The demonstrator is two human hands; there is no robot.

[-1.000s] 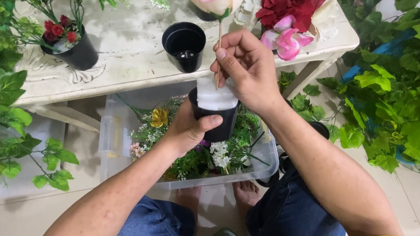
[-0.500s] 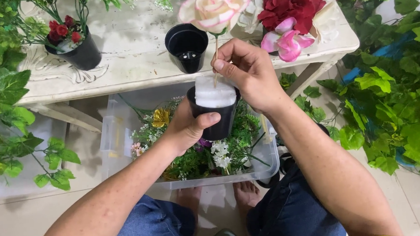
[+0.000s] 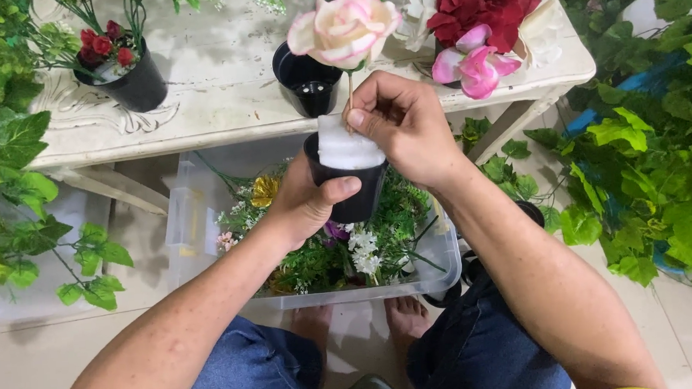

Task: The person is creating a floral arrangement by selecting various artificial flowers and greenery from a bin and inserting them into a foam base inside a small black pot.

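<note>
Rose point(image 3: 344, 30), pink-cream and likely light and soft-petalled, stands over the white foam point(image 3: 345, 146) in a small black pot point(image 3: 354, 190). Right hand point(image 3: 406, 127) pinches its thin stem low; left hand point(image 3: 307, 205) wraps the pot, near the white table point(image 3: 220, 106).

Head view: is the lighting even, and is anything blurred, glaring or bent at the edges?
Head view: light is soft and even, with only faint shadows under the white table; no glare; the left hand, right hand, black pot and pink rose are sharp; the forearms widen near the bottom edge, a wide-angle effect.
</note>
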